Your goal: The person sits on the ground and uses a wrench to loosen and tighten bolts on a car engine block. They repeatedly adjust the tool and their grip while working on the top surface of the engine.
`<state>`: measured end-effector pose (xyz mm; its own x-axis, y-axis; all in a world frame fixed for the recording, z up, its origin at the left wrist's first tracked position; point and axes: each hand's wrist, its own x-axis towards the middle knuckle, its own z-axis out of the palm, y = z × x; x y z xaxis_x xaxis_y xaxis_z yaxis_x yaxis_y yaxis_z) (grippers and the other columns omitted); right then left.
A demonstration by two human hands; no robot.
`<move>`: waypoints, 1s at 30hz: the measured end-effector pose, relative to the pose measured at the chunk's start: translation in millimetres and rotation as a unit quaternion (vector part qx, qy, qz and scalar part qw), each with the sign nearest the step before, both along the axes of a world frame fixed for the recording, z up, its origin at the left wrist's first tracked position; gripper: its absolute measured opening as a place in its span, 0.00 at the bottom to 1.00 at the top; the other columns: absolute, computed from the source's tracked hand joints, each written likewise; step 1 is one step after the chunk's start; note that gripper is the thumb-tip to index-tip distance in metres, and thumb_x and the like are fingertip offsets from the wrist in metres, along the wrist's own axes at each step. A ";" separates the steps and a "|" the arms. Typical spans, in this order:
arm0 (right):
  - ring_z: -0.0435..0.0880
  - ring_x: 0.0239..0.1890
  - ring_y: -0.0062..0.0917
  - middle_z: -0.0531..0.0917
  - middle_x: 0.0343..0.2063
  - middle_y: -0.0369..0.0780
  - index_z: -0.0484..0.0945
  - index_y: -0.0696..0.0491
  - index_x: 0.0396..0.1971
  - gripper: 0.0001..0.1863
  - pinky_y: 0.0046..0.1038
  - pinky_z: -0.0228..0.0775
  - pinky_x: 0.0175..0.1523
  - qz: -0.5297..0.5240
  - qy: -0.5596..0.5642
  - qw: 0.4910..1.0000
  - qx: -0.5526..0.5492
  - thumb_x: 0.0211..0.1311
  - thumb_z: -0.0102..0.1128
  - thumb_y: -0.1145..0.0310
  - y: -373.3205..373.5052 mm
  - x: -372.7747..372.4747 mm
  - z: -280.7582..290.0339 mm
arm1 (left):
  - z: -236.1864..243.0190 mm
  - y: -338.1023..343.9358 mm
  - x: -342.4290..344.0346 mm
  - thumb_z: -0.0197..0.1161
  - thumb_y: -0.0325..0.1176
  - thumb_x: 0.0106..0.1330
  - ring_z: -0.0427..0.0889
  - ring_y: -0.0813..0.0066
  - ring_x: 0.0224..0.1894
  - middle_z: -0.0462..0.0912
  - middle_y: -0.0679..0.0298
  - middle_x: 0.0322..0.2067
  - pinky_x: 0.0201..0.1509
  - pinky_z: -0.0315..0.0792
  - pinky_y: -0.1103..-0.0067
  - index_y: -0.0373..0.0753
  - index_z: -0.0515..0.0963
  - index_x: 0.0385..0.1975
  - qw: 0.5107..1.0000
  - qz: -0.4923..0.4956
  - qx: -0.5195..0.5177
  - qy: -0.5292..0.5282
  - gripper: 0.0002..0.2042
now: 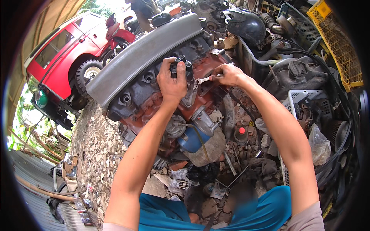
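A large engine point(144, 96) with a red-orange block lies in front of me, topped by a long grey valve cover point(144, 57). My left hand point(172, 85) is closed around a dark distributor cap point(188, 67) with several upright towers on the engine's side. Between the thumb and fingers of my right hand point(230, 75) is a small silver wrench point(202, 80). Its open jaw meets the metal bracket point(189, 96) just below the cap; the fastener there is too small to make out. Below sit a round metal pump point(175, 126) and a blue oil filter point(192, 140).
A big stone point(210, 150) lies beneath the filter, and a red-capped bottle point(241, 133) stands to its right. Crowding the right are a black helmet point(246, 26), a white crate point(295, 98) and a yellow crate point(335, 42). A red vehicle point(58, 65) and a person point(144, 11) are behind.
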<state>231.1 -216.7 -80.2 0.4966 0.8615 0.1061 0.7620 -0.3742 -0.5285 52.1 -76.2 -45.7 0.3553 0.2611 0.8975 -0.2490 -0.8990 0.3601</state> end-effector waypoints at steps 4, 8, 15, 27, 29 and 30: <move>0.84 0.51 0.40 0.86 0.45 0.46 0.85 0.44 0.50 0.27 0.39 0.74 0.56 0.055 -0.001 0.998 0.020 0.60 0.64 0.40 14.3 14.7 -7.9 | 1.8 -1.2 0.6 0.58 0.37 0.72 0.74 0.77 0.32 0.78 0.61 0.29 0.39 0.69 0.77 0.32 0.75 0.40 1.000 0.007 0.027 -0.012 0.12; 0.84 0.50 0.40 0.87 0.44 0.46 0.86 0.44 0.49 0.26 0.39 0.73 0.56 0.091 0.013 0.996 0.017 0.61 0.63 0.40 16.7 13.4 -10.6 | 2.9 -2.6 -0.6 0.59 0.36 0.70 0.78 0.67 0.33 0.79 0.55 0.30 0.41 0.72 0.73 0.31 0.74 0.39 1.000 -0.005 0.018 -0.010 0.12; 0.84 0.48 0.43 0.87 0.42 0.48 0.86 0.41 0.49 0.27 0.42 0.74 0.55 0.020 -0.097 0.994 0.054 0.65 0.53 0.36 9.6 -13.6 -23.3 | 1.6 1.3 -0.2 0.57 0.37 0.72 0.76 0.74 0.31 0.79 0.59 0.29 0.37 0.70 0.76 0.32 0.74 0.41 0.999 0.011 0.037 -0.010 0.12; 0.87 0.38 0.48 0.86 0.30 0.52 0.86 0.55 0.31 0.35 0.46 0.78 0.45 -0.059 -0.177 0.979 0.088 0.63 0.52 0.33 7.7 -42.3 -23.0 | 2.8 5.3 1.1 0.58 0.39 0.71 0.79 0.65 0.31 0.79 0.55 0.28 0.39 0.72 0.72 0.33 0.74 0.39 0.998 0.016 0.049 -0.023 0.13; 0.87 0.38 0.47 0.86 0.31 0.52 0.86 0.54 0.32 0.36 0.46 0.78 0.44 -0.041 -0.203 0.977 0.055 0.63 0.50 0.31 4.6 -32.3 -22.2 | 0.5 1.8 0.7 0.59 0.38 0.70 0.80 0.60 0.33 0.80 0.53 0.29 0.40 0.72 0.71 0.33 0.75 0.39 1.000 0.006 0.025 -0.018 0.13; 0.87 0.38 0.47 0.87 0.31 0.52 0.86 0.53 0.32 0.37 0.46 0.78 0.44 -0.031 -0.217 0.975 0.043 0.63 0.49 0.30 7.0 -27.1 -16.9 | 1.5 3.7 -0.8 0.61 0.38 0.69 0.80 0.55 0.34 0.80 0.51 0.31 0.41 0.73 0.69 0.32 0.75 0.39 1.000 0.004 0.011 -0.011 0.13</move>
<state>204.0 -209.7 -97.1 0.4395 0.8101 0.3881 0.8982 -0.3946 -0.1935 51.3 -72.5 -44.2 0.3333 0.2438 0.9108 -0.2505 -0.9084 0.3349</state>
